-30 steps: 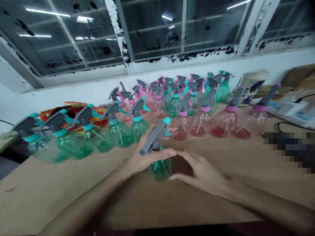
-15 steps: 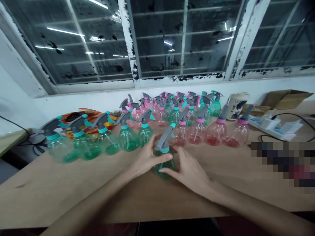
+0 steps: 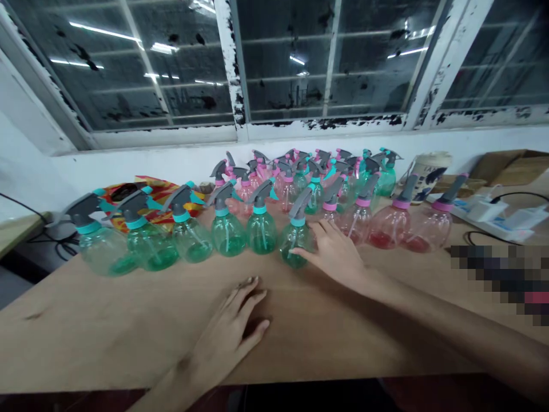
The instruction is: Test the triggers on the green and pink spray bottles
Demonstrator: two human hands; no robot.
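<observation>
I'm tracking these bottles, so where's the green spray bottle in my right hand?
In the head view, your green spray bottle is just right of centre, grasped by your right hand, between the green bottle row and the pink bottle row.

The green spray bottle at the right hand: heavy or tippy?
Probably light: the green spray bottle seems to hold liquid only low down. Its grey spray head might make it tip if pushed high. The glossy body could slip.

Desk (image 3: 107,337): pale brown wood, before me
Wall (image 3: 171,162): white, behind my desk
Windows (image 3: 364,57): dark glass (image 3: 278,86), white frames (image 3: 230,63) patched black
Light strips (image 3: 105,32): bright white, I see them in the glass
</observation>
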